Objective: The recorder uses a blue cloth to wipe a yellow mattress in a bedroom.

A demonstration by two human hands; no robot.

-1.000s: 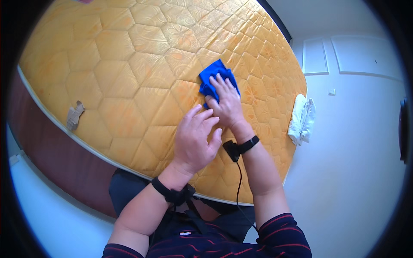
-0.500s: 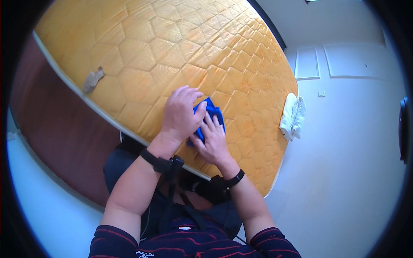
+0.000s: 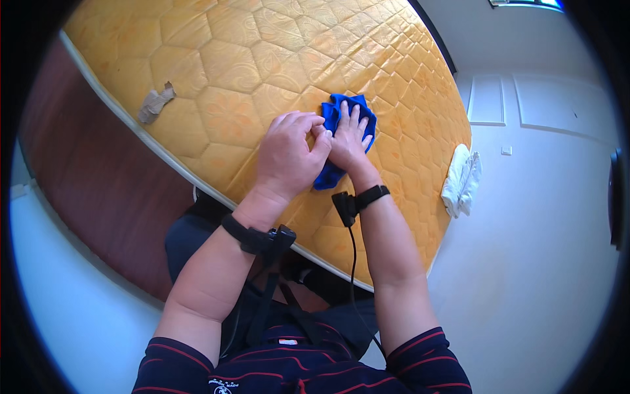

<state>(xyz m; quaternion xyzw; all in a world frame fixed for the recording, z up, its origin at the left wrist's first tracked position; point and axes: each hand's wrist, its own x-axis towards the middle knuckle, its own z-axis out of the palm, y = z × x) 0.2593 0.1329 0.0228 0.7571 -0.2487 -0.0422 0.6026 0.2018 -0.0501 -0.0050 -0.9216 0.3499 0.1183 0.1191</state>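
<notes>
Small white lettering (image 3: 224, 386) on striped shirt (image 3: 328, 374); unreadable.

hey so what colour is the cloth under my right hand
The cloth under your right hand is blue; the head view shows it best.

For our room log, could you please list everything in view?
Mattress: one, gold, centre
Cloth: one, blue, on mattress
Torn scrap: one, brown, mattress left
Fabric bundle: one, white, mattress's right edge
Surface: one, reddish, left of mattress
Wall: one, pale, right
Wall plate: one, white, on wall
Unclear object: one, black, far right
Opening: one, bright, top right
Wrist straps: two, black, wrists
Cable: at least one, black, right arm
Shirt: one, navy with red stripes, bottom
Trousers: one, dark, bottom
Forearms: two, bare, bottom
Left grip: one, bare, beside cloth
Right grip: one, bare, on cloth
</notes>
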